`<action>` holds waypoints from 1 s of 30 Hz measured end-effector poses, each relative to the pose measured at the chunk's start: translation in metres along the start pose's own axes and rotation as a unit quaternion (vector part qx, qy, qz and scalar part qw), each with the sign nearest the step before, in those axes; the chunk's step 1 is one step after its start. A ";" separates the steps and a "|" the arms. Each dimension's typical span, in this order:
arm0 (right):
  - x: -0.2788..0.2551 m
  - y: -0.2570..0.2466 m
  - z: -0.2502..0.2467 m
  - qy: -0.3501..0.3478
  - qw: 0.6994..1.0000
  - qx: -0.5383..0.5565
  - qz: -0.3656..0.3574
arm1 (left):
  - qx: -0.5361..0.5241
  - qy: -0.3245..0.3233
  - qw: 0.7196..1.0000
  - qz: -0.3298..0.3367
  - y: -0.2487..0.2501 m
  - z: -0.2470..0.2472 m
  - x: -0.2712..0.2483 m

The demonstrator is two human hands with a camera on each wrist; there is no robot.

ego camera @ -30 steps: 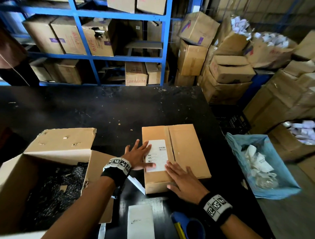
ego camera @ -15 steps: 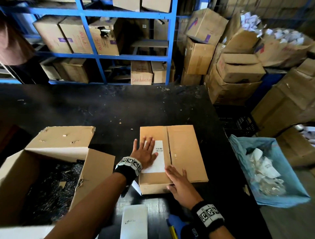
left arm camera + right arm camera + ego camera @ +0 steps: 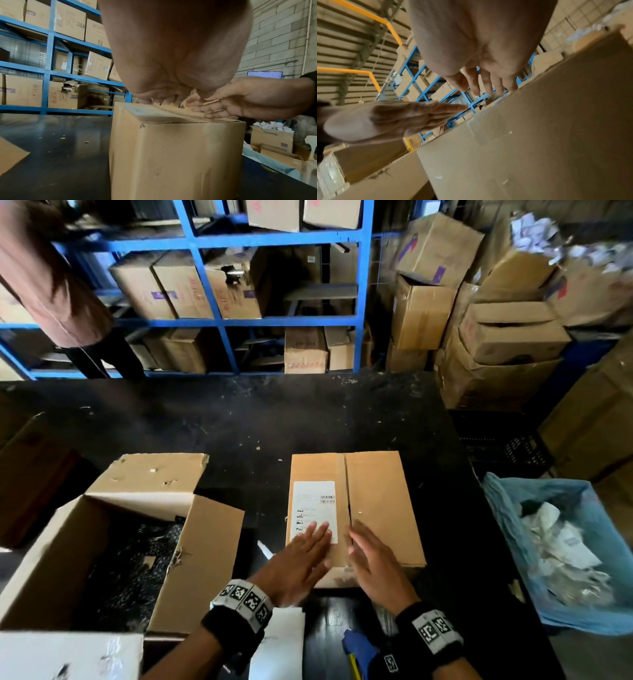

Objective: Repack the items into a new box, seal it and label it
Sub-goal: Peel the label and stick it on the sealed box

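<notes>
A closed brown cardboard box (image 3: 376, 501) stands on the black table (image 3: 239, 422), its flaps meeting at a centre seam. A white shipping label (image 3: 315, 508) is stuck on its left flap. My left hand (image 3: 301, 556) lies flat with straight fingers on the label's near end. My right hand (image 3: 373, 563) hovers open just right of the seam, fingers straight, at the box's near edge. In the left wrist view the box (image 3: 171, 155) fills the middle and the right hand (image 3: 240, 100) reaches in over its top. The right wrist view shows the box (image 3: 539, 135) top and the left hand (image 3: 393, 119) flat.
An open old box (image 3: 113, 542) with dark contents sits at the left. A white label backing sheet (image 3: 277, 645) and a blue-handled tool (image 3: 359, 648) lie at the near edge. A blue bag (image 3: 561, 549) of paper waste stands right. Another person (image 3: 58, 285) stands by the blue shelves (image 3: 219, 282).
My left hand has slid back along the label toward me, from its middle to its near end. The right hand has lifted slightly near the seam. The box has stayed put.
</notes>
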State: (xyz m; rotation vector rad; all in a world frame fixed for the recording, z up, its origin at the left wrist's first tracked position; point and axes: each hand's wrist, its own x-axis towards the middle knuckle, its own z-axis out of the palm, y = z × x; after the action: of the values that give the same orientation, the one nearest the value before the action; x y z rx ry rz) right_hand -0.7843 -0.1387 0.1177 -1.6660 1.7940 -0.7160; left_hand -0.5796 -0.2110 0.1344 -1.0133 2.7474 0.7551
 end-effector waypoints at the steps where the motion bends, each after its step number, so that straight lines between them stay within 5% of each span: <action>1: 0.001 0.003 -0.003 0.031 0.999 -0.017 -0.001 | 0.026 0.019 0.999 -0.019 0.002 -0.001 0.007; 3: 0.002 0.013 -0.010 0.059 0.994 -0.091 -0.001 | 0.059 0.045 0.994 -0.075 0.009 0.002 0.022; 7: 0.000 0.031 -0.010 0.003 0.974 -0.223 0.031 | 0.080 0.060 0.983 -0.153 0.015 0.022 0.044; 17: 0.002 0.038 -0.008 -0.023 0.966 -0.258 0.023 | 0.108 0.054 0.977 -0.177 -0.004 0.006 0.092; 30: 0.003 0.037 0.006 -0.002 0.960 -0.269 0.074 | 0.117 0.115 0.970 -0.181 0.022 0.048 0.033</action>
State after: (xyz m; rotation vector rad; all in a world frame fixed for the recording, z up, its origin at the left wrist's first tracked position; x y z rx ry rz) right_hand -0.8049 -0.1387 0.0866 -1.8242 2.2163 -0.1564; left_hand -0.6215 -0.1919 0.0925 -1.5660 2.6237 0.2660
